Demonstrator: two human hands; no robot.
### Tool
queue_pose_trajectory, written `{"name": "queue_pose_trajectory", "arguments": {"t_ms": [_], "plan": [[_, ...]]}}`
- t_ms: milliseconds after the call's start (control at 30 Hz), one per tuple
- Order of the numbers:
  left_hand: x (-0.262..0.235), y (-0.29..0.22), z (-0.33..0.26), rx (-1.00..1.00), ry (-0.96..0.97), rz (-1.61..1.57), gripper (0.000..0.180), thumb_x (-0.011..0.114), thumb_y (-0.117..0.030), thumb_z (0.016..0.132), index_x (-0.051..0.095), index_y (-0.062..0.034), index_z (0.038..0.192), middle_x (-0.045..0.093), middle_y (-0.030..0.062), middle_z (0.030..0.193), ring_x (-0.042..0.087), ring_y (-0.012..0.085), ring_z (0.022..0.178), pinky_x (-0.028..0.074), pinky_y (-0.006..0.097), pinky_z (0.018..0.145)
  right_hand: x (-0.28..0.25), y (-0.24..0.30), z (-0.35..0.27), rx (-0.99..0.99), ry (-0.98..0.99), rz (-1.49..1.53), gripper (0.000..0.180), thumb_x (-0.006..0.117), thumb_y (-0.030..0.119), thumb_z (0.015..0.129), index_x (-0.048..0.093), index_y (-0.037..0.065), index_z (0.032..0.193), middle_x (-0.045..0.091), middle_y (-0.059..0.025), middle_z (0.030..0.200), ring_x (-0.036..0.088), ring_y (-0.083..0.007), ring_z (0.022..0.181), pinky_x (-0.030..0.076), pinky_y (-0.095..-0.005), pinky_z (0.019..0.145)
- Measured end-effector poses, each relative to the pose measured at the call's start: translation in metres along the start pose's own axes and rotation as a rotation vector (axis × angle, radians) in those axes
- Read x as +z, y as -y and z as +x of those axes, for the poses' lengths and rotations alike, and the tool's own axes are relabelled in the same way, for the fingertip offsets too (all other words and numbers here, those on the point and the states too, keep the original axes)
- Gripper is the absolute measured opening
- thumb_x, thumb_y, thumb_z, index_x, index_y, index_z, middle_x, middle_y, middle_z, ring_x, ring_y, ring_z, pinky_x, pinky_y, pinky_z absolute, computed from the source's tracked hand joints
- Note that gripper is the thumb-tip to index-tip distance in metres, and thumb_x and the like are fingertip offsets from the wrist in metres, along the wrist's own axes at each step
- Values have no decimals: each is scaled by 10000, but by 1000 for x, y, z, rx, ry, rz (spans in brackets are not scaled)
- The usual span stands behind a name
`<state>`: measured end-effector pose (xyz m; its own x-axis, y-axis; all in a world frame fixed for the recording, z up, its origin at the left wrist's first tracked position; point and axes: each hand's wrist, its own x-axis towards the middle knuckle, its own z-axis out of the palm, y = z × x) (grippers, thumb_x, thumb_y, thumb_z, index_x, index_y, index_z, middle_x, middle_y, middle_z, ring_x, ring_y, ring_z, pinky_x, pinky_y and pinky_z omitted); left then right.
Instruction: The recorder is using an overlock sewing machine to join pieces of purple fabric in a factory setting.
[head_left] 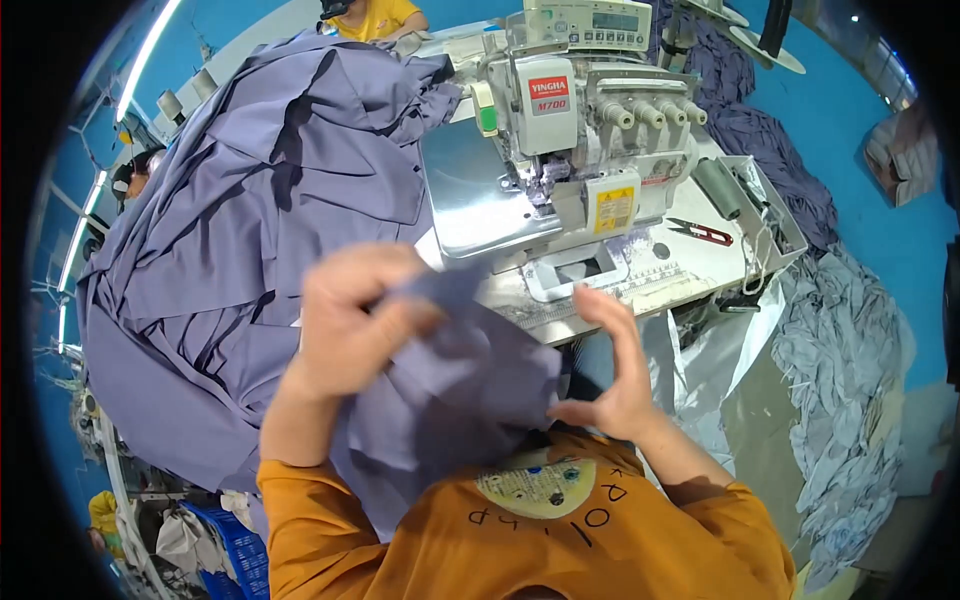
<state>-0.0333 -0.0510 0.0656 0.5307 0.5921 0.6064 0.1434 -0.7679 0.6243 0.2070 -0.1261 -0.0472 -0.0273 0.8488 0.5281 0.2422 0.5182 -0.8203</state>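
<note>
My left hand [350, 325] is closed, thumb against fingers, on the upper edge of a purple-grey fabric piece [455, 385]. The hand and the cloth near it are slightly blurred. That piece hangs in front of my chest and lap. To its right is my right hand [618, 385], with thumb and forefinger spread wide. The thumb tip lies close to the fabric's right edge; whether it touches cannot be made out. Beyond both hands stands a white overlock sewing machine [600, 150] with a shiny metal plate [480, 195] at its left.
A big heap of purple-grey fabric [290, 180] covers the table's left side. Red-handled thread snips [700, 232] lie right of the machine, beside a tray [790, 235] with a dark thread cone [718, 188]. Grey cloth [840, 400] hangs at far right. Another person [375, 20] sits behind.
</note>
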Motion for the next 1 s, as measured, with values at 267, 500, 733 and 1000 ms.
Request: {"name": "queue_pose_trajectory", "arguments": {"t_ms": [267,500,733,1000], "plan": [[39,3,-5,-343,28,-50,151,652,-162,865,666,-13,885,644,109,738,642,256,653,481,300,585,12,17,61,251,200,436,262,696,95,841,642,10,1083,662,-42,959,616,-124,870,483,-254,791],[52,49,7,-169,-68,688,174,636,-121,870,600,-67,1031,599,124,686,599,279,583,450,333,541,23,-33,65,172,-200,168,241,647,127,903,624,14,1114,619,-4,800,545,-55,668,435,-197,585],[48,72,25,-34,-7,768,164,663,-138,850,563,-82,967,581,108,643,566,292,508,423,369,473,14,-45,76,-162,-163,-391,261,654,20,844,636,37,1104,666,-132,808,650,-254,621,501,-305,539],[40,87,34,19,155,751,140,669,-120,811,705,-128,946,621,53,705,615,253,622,469,342,520,15,-49,88,-146,-182,-388,166,665,38,844,671,26,1009,684,-150,832,676,-277,682,520,-319,568]]}}
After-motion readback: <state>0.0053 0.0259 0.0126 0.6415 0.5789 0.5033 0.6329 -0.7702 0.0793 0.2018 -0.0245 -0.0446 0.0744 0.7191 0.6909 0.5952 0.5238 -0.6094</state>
